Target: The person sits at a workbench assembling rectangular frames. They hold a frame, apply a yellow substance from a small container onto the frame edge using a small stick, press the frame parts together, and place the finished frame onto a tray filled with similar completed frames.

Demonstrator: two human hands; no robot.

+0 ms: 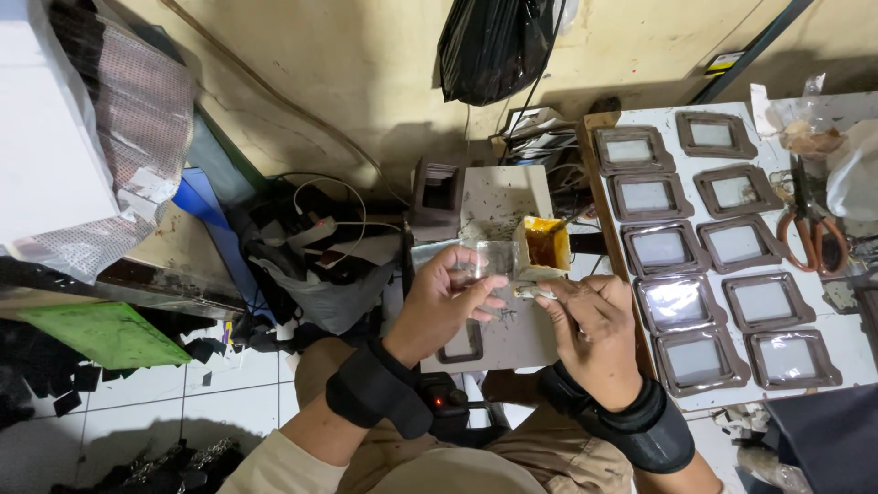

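My left hand point(445, 302) pinches a small clear plastic sheet point(487, 258) by its edge, holding it up over a small grey work board point(512, 334). My right hand point(593, 325) is closed on a thin brush-like applicator point(526, 292) whose tip points left, toward the sheet. Just behind the hands stands a small open carton of orange-brown glue point(541, 245). A dark rectangular frame point(462, 346) lies on the board under my left hand, partly hidden. Both wrists wear black bands.
To the right, a white board point(851, 343) carries several brown frames with clear windows point(766, 302) in two columns. Orange-handled scissors point(805, 233) lie at its far edge. A black bag point(489, 46) hangs on the wall; cables and clutter crowd the left.
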